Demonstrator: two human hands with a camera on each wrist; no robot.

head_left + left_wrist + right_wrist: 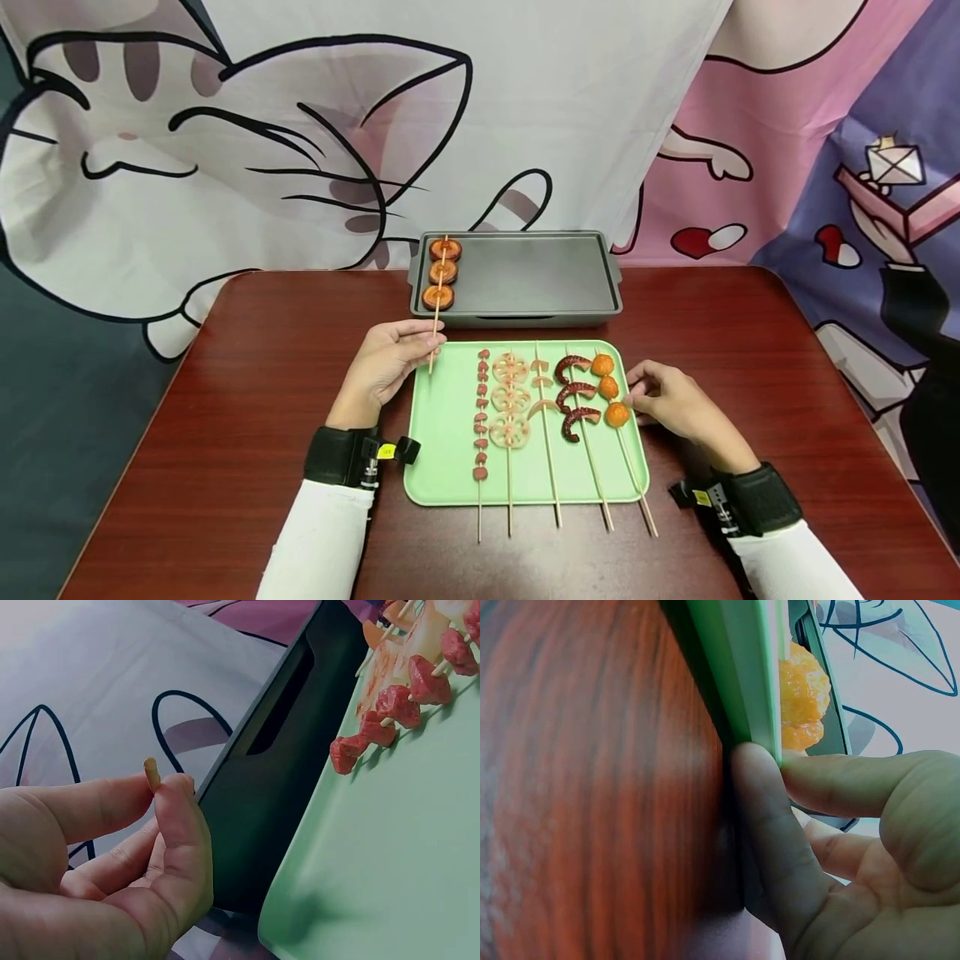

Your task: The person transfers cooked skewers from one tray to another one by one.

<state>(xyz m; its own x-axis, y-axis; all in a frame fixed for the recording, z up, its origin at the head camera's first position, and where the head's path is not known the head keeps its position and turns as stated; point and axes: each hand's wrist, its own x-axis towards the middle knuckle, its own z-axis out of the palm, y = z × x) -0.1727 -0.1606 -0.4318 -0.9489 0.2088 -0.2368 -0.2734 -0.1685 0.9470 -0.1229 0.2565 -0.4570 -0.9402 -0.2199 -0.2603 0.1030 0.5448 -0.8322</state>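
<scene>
My left hand (392, 360) pinches the lower end of a wooden skewer (442, 272) between thumb and fingers. Three round brown slices are threaded on it, lying over the left side of the grey baking pan (536, 275). In the left wrist view the stick's blunt end (152, 774) pokes out between the fingertips. At the right edge of the light green tray (450, 475), my right hand (678, 402) grips the rim; the right wrist view shows thumb and finger on either side of the tray wall (754, 682). An orange ball skewer (617, 414) lies right beside those fingers.
Across the tray lie skewers of red meat chunks (481, 418), lotus root slices (509, 432), pale curved pieces (542, 407) and dark red tentacles (577, 392). Their sticks overhang its front edge. The pan stands behind the tray on the brown table (247, 400), before a printed curtain (570, 100).
</scene>
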